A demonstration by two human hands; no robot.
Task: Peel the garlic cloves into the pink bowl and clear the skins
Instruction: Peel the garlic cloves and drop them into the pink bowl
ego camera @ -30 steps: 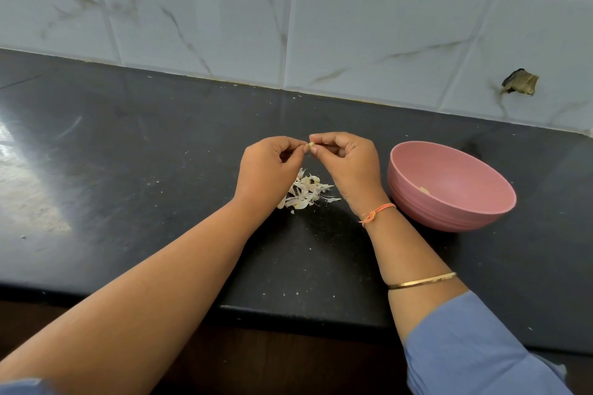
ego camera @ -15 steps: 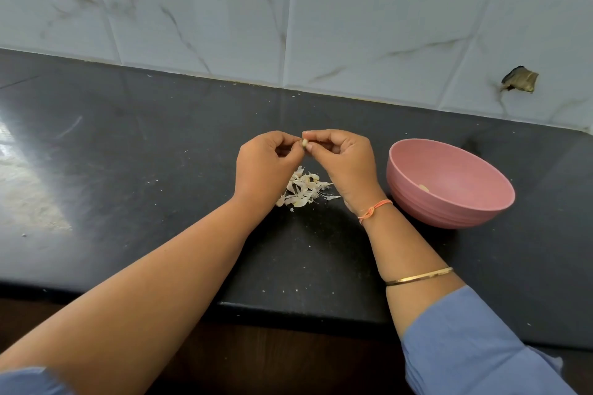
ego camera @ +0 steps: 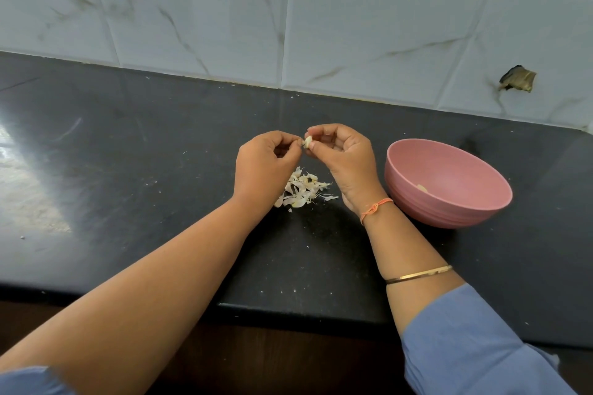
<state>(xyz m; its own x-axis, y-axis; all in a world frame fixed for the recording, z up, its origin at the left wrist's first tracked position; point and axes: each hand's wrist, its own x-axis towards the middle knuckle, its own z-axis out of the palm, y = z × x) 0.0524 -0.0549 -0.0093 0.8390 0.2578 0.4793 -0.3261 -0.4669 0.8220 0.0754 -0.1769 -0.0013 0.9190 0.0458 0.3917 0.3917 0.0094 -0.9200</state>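
A small pale garlic clove is pinched between the thumb and curled fingers of the right hand, held in the air above the counter. The left hand meets it from the other side, its fingertips curled in and nipping the clove's left end, so both hands grip the same clove. How much skin it carries is too small to tell.

Directly below the hands, on the dark counter, lies a loose heap of papery white garlic skins, its left edge hidden behind the left hand. Just to the right of the right wrist, apart from it, stands the pink bowl, upright, with one pale piece of garlic showing low inside it.

The right wrist wears an orange thread; further up the forearm sits a thin gold bangle, then a blue sleeve. The left forearm is bare, with a strip of blue cloth at the bottom left corner.

The counter is black and glossy, flecked with tiny crumbs of skin, with a bright patch of glare at the far left. Behind it rise white tiles with brown veining, and one tile at the right, above the bowl, has a ragged hole.
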